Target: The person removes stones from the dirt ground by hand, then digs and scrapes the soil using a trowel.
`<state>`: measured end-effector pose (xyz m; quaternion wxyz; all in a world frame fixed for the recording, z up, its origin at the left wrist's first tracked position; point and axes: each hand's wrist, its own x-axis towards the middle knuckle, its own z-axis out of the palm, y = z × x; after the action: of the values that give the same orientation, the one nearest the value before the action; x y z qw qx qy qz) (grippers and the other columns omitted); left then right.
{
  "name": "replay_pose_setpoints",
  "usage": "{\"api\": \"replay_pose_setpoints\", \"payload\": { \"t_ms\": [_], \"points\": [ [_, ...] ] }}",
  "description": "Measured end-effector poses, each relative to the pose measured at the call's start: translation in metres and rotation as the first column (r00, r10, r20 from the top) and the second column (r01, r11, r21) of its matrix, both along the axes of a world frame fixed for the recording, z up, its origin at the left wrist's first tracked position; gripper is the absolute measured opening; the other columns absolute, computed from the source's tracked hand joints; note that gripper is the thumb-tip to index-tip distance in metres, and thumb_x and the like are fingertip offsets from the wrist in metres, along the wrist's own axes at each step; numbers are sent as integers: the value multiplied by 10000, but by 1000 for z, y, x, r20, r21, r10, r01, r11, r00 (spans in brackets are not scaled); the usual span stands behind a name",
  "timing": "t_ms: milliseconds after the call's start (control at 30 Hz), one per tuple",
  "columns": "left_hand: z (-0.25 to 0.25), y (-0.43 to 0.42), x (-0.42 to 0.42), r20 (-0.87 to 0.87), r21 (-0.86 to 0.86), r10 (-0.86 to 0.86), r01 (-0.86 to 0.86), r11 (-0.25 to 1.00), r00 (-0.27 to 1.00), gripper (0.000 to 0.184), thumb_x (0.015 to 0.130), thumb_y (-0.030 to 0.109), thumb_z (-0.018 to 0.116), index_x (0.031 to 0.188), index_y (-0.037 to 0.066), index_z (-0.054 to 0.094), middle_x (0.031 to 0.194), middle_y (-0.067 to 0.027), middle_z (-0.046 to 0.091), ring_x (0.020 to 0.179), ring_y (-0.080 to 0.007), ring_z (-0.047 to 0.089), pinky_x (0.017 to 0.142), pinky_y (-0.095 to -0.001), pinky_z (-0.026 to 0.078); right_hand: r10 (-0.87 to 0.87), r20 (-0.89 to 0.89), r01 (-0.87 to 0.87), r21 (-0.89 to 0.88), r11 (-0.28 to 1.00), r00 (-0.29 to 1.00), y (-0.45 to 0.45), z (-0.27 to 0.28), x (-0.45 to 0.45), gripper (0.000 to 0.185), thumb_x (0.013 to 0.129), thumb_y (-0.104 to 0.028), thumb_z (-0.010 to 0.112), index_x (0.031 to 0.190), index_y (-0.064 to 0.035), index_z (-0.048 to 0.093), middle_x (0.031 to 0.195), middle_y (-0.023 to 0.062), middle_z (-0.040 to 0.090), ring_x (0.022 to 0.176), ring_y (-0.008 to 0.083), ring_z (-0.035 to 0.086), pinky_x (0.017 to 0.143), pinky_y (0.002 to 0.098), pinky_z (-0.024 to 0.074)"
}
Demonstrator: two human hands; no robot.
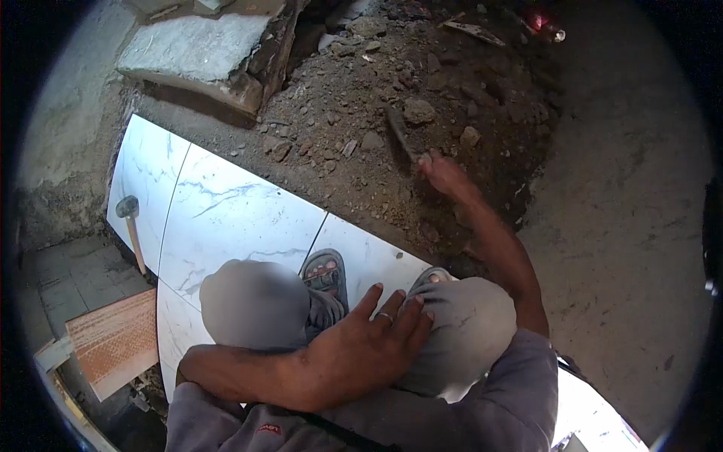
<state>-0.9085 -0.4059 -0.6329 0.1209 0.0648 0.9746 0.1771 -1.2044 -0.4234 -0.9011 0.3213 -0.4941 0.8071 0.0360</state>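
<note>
My right hand (pixel 444 177) reaches out over the rubble and is closed round the handle of a trowel (pixel 399 132). The trowel's dark, narrow-looking blade points away from me, close above or touching the loose soil (pixel 361 105). My left hand (pixel 369 343) lies across my lap, its fingers slightly spread against my right knee (pixel 467 331). It holds nothing, and a ring shows on one finger. White marble-patterned tiles (pixel 233 196) lie under my sandalled feet (pixel 324 275).
A rubber mallet (pixel 128 207) with a wooden handle lies on the tiles at left. Below it is an orange-brown ridged tile (pixel 117 339). A broken concrete slab (pixel 196 49) stands at upper left. Grey floor (pixel 617 188) stretches along the right, beside the rubble.
</note>
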Motion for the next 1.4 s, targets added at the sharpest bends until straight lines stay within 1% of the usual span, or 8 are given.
{"api": "replay_pose_setpoints", "payload": {
  "t_ms": [67,500,600,900,1000,1233,1300,1400],
  "points": [
    [0,1,1,-3,6,11,-11,1000,1000,463,849,209,432,1259,-3,459,1290,-198,478,1148,-305,524,979,-484,384,-100,210,158,-282,946,973,-1,-16,-18,513,921,-439,399,1162,7,480,1041,313,569,1012,445,548,842,525,436],
    [3,-2,-6,33,11,-41,40,999,999,493,852,227,441,1288,-1,426,1312,-195,460,1170,-320,502,978,-482,377,-389,259,451,-256,855,884,12,-41,-91,555,894,-381,492,1298,-11,405,1032,226,605,932,378,593,783,459,447],
    [1,-3,-3,58,-4,-55,55,998,997,510,865,251,435,1307,0,402,1326,-201,443,1192,-319,483,989,-486,361,27,-52,-29,-55,998,998,15,-37,-117,625,899,-406,483,1366,-16,340,1089,196,599,994,338,582,840,446,440],
    [-2,-2,-4,68,39,-30,27,999,997,514,869,242,428,1318,-5,385,1330,-213,435,1203,-326,474,1020,-497,328,159,181,-113,-241,964,970,17,34,-50,489,868,-380,507,1214,-34,500,1075,235,591,1018,379,568,868,447,433],
    [0,-2,-5,60,11,-55,54,998,997,504,865,211,422,1314,-14,386,1317,-220,447,1192,-331,484,1010,-497,344,337,75,-342,64,937,938,3,16,-46,430,846,-338,511,1109,0,547,1007,231,615,972,385,583,832,463,446],
    [4,-2,-5,71,-2,-51,52,999,996,482,869,201,410,1301,-14,407,1312,-221,449,1186,-337,487,999,-502,356,99,-251,-84,69,994,963,-75,45,-104,417,849,-303,521,1108,23,538,1004,257,605,961,381,591,817,478,453],
    [-2,0,-3,71,3,-45,45,999,996,479,870,208,410,1299,-6,413,1315,-219,447,1184,-335,488,999,-501,357,-291,85,291,-528,798,953,-69,54,-107,451,871,-339,531,1108,45,513,1022,270,594,962,380,593,799,465,453],
    [1,-7,-5,41,-10,-60,61,998,997,475,871,219,411,1296,7,422,1321,-214,443,1183,-331,490,998,-501,360,-229,110,254,-450,856,967,-51,66,-82,483,877,-382,541,1105,42,505,1003,255,597,950,380,589,782,461,450]
  ]
}}
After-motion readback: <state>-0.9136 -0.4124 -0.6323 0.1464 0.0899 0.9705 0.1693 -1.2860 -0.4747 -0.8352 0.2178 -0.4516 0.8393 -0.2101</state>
